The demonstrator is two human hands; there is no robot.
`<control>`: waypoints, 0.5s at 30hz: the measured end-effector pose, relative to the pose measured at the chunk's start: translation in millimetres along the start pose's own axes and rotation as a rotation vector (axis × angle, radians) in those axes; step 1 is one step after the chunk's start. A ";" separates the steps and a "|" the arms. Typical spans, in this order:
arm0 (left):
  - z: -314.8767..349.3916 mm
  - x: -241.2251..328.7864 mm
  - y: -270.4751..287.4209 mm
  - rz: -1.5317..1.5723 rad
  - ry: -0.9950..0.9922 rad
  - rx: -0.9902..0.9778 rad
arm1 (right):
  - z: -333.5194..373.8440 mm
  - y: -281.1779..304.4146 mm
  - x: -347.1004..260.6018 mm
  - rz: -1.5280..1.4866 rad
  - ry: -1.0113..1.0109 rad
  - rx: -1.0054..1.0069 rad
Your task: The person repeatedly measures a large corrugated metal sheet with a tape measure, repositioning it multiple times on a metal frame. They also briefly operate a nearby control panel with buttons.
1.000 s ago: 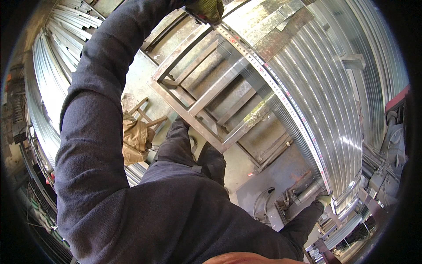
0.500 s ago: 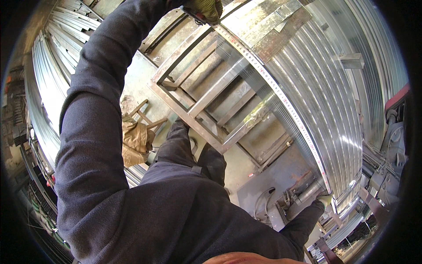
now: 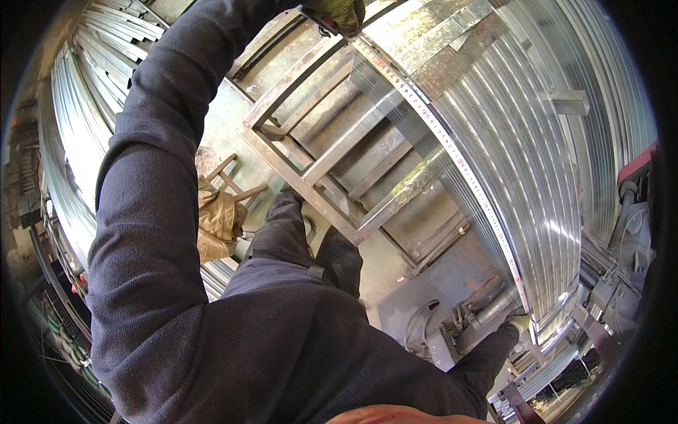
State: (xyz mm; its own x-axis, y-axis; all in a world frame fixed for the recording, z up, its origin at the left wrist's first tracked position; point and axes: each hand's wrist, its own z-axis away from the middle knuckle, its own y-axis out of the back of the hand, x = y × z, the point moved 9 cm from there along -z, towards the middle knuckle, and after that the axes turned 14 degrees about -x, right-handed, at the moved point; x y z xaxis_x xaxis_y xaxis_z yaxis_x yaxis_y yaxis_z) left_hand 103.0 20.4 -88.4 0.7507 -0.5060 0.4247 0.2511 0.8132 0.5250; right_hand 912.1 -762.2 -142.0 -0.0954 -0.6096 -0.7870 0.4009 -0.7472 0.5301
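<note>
A long white tape-measure blade (image 3: 452,150) with dark and red marks stretches from the top middle to the lower right. It lies along the near edge of a row of shiny metal profiles (image 3: 526,155). My left hand (image 3: 342,15), in a yellow-green glove, is closed at the blade's far upper end. A dark and red piece, apparently the tape-measure case, shows under its fingers. Down at the blade's other end, my right hand (image 3: 520,321), also gloved, is closed on the tape; its fingertips are small and partly hidden.
A welded metal frame (image 3: 304,185) stands beneath the profiles, before my legs. A wooden stool (image 3: 236,185) with a tan cloth (image 3: 217,225) is left of my legs. Long metal strips (image 3: 85,134) lie far left. Machine parts (image 3: 628,240) stand at right, with a metal cylinder (image 3: 496,308) near my right hand.
My left hand has shifted slightly to the right at the top, and the upper part of the tape with it. My right hand stays at the tape's lower end.
</note>
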 end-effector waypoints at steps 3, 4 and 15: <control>2.7 -4.3 -1.0 0.008 0.008 0.007 | -0.2 -1.6 -16.4 0.498 0.110 -0.027; 3.7 -5.8 -1.2 0.008 0.008 0.013 | -2.1 -3.6 -16.6 0.540 0.119 -0.059; 17.6 -5.9 -12.3 0.015 0.015 0.025 | -13.0 18.7 -9.8 0.454 0.047 0.031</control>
State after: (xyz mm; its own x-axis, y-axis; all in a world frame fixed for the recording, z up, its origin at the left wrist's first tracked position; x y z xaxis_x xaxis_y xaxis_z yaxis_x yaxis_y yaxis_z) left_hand 84.7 8.3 -84.3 0.7633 -0.4894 0.4218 0.2247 0.8132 0.5369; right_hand 932.3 -766.7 -128.4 0.1255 -0.8648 -0.4862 0.3652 -0.4154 0.8331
